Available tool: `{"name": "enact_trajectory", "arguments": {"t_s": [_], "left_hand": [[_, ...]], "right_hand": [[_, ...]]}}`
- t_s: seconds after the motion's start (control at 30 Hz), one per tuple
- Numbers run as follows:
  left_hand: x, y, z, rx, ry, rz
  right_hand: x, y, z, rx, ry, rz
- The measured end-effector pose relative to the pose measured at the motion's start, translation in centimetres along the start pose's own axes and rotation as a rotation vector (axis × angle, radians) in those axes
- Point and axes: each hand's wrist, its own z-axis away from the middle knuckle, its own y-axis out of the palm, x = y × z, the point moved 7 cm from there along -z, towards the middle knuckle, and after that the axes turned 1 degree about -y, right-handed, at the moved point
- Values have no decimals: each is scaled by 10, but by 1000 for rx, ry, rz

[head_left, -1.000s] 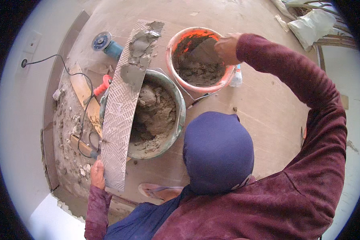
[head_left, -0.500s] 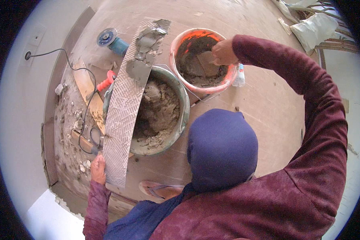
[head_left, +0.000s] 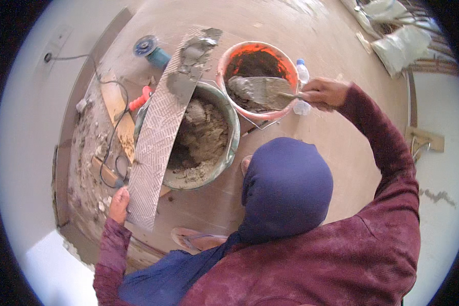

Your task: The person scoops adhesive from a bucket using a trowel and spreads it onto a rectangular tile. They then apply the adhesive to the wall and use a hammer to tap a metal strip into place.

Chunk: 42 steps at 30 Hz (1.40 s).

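Note:
My left hand (head_left: 119, 205) grips the near end of a long, narrow tile strip (head_left: 155, 158), ridged side up. The strip lies slanted across a green bucket (head_left: 231, 153). Wet grey mortar (head_left: 183, 84) is spread over its far end. My right hand (head_left: 325, 94) is closed on the handle of a trowel (head_left: 289, 95). Grey mortar (head_left: 260, 90) lies heaped on the trowel's blade, which is over the orange-lined bucket (head_left: 221, 76). Inside the green bucket is lumpy brownish-grey mix (head_left: 204, 132), partly hidden by the strip.
An angle grinder (head_left: 153, 52) lies beyond the strip, its red handle (head_left: 141, 98) nearer. A cable (head_left: 118, 92) runs from the wall socket past a wooden board (head_left: 116, 115) and rubble. A water bottle (head_left: 302, 76) stands beside the orange-lined bucket. White sacks (head_left: 400, 47) lie far right.
My right hand has moved right and back from inside the orange-lined bucket. The trowel has turned and risen, with mortar now heaped on its blade. My left hand still grips the strip.

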Motion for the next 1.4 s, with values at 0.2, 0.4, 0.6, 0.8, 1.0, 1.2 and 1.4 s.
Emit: {"name": "enact_trajectory", "arguments": {"t_s": [0.2, 0.4, 0.6, 0.8, 1.0, 1.2, 1.4], "left_hand": [[-13, -6, 11, 224, 37, -107], [-4, -1, 5, 279, 28, 109], [8, -8, 16, 167, -242, 223], [22, -14, 17, 136, -265, 218], [15, 0, 6, 269, -103, 163], [17, 2, 12, 254, -37, 156], [5, 5, 15, 381, -80, 183]], "right_hand": [[89, 17, 52, -345, -217, 135], [175, 59, 19, -642, -728, 562], [164, 80, -36, -689, -860, 917], [162, 78, -30, -738, -884, 946], [159, 78, -27, -736, -879, 878], [165, 76, -19, -635, -717, 662], [169, 69, -15, -255, -590, 546]]}}
